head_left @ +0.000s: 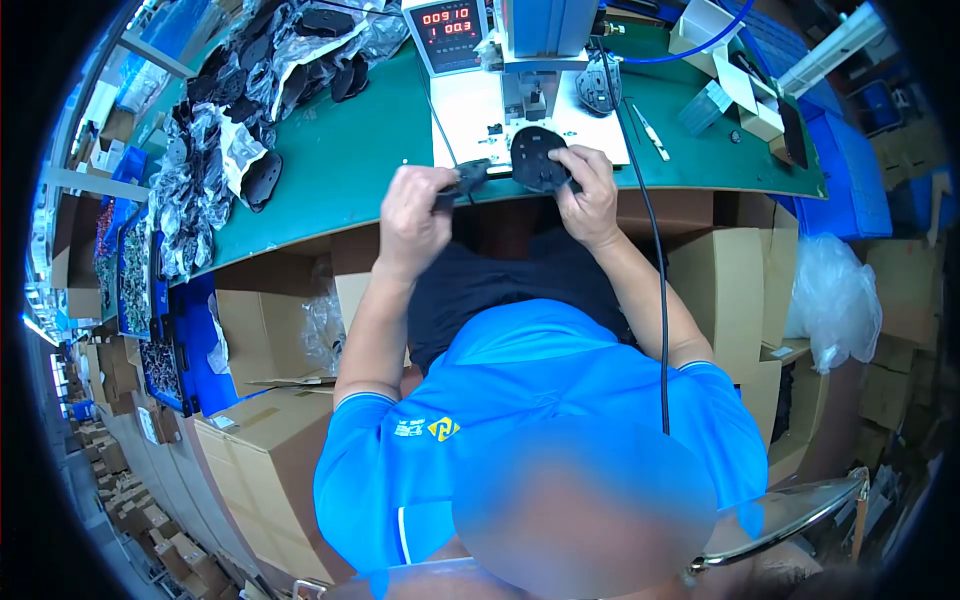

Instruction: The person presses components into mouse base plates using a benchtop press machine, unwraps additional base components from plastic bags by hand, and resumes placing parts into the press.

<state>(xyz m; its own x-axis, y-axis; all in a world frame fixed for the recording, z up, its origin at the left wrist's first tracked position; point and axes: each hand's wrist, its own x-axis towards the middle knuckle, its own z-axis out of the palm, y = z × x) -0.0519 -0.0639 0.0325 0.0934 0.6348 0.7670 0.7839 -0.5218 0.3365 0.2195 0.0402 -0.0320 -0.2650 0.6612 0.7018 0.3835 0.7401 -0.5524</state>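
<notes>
My right hand (pixel 590 192) pinches the right edge of a black rounded plastic plate with small holes (pixel 535 158), held in front of the press. To its left, my left hand (pixel 415 212) grips a second dark part (pixel 472 177), seen nearly edge-on, so its shape is unclear. The two parts are apart. Just behind them rises a bench press (pixel 530 90) over a white base plate (pixel 457 115). A grey-black moulded part (pixel 597 85) lies on the right side of that base.
A counter box with red digits (pixel 446 22) stands left of the press. Black parts and plastic wrap (pixel 235 150) heap on the green bench (pixel 370 150). A white pen-like tool (pixel 652 134) and small boxes (pixel 757 105) lie right. A black cable (pixel 655 250) hangs beside my right arm.
</notes>
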